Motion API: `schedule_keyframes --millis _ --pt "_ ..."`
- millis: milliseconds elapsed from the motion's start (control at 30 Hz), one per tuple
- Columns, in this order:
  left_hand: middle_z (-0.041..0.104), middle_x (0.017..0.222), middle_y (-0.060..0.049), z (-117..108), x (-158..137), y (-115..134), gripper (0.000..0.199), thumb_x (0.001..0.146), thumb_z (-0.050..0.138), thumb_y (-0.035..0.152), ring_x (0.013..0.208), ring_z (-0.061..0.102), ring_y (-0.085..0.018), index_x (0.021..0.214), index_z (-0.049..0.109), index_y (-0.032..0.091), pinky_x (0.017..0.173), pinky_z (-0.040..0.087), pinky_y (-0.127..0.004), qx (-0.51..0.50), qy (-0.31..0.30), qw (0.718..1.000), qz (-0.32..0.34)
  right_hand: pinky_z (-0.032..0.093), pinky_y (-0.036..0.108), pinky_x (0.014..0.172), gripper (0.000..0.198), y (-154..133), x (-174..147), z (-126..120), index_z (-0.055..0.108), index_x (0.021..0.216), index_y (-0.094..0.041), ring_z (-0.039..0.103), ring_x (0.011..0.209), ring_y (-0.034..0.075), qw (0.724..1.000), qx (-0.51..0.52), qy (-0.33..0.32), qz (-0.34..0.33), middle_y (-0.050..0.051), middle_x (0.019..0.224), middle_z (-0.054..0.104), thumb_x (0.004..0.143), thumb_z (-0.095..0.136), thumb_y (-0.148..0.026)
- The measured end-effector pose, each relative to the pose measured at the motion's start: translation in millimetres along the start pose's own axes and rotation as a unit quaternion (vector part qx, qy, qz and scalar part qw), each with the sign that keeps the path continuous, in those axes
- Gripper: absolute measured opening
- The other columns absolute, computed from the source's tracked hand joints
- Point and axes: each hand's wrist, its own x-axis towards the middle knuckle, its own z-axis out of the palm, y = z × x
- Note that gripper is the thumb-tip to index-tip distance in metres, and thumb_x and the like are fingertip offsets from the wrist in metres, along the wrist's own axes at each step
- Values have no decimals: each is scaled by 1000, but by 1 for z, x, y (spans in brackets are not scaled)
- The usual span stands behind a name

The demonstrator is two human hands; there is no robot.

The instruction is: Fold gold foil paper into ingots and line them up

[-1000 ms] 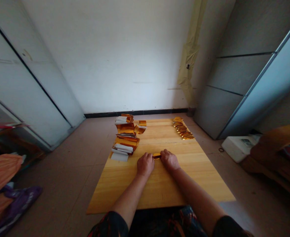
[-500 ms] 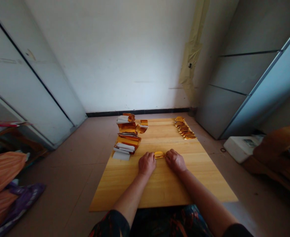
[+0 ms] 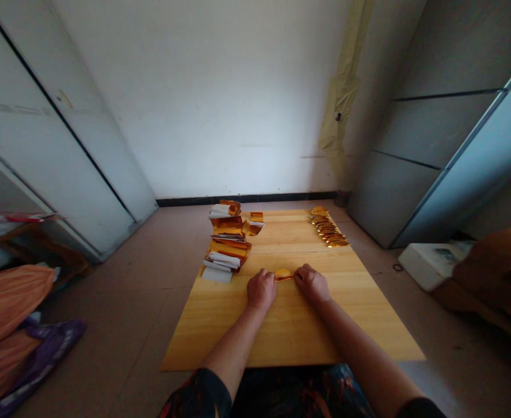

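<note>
- A small piece of gold paper (image 3: 283, 274) sits around the middle of the wooden surface (image 3: 294, 337), caught between the person's two hands.
- The left hand (image 3: 261, 288) has its fingers curled together, pinching the paper's left end; the wrist comes in from the near edge of the surface.
- The right hand (image 3: 312, 283) does the same at the other end, fingers bunched and pinching the right tip; the fingertips themselves are partly hidden from me.
- Between the two sets of fingers, the paper's middle lies bare: a rounded gold part on the side toward the far edge of the surface, and a thin folded strip on the near side, running from hand to hand.
- I can't tell whether the paper touches the surface or is held just over it.
- Along the left edge of the surface, toward its far end, I see a heap of gold sheets (image 3: 231, 248) with pale backs, some curling up; a grey sheet (image 3: 218, 274) lies at its near end.
- A smaller gold sheet (image 3: 256, 216) lies just right of that heap, near the far edge of the surface.
- Up in the far right corner of the surface, folded gold pieces (image 3: 328, 227) overlap in a row.
</note>
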Motion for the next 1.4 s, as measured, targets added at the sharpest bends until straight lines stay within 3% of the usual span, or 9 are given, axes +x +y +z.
schedule_keyframes --millis 167,600,1067,1400 --pt "61 92 -5 -2 1 1 23 89 42 26 80 59 -15 90 65 22 68 42 -25 8 -10 1000 0 35 20 62 18 -7 0 1 64 92 -23 58 76 10 1000 5 11 8 1 93 62 87 48 -28" --pt "61 95 -7 -9 5 7 20 88 42 17 86 60 -17 93 61 18 71 44 -27 21 -39 999 -3 33 23 61 22 -16 6 10 63 84 -16 58 74 13 996 -84 16 -19 7 85 63 89 42 -16" --pt "61 95 -7 1 10 6 22 90 37 18 84 61 -17 96 58 19 70 46 -26 28 -17 999 -11 30 23 54 21 -17 11 6 62 87 -17 60 72 14 993 -110 -6 -31 6 86 64 90 43 -26" --pt "61 95 -6 1 11 6 23 92 35 18 83 62 -18 97 57 19 68 46 -27 32 -22 999 -9 29 22 52 22 -18 14 8 62 86 -16 60 69 13 992 -117 -12 -41 7 83 64 89 40 -18"
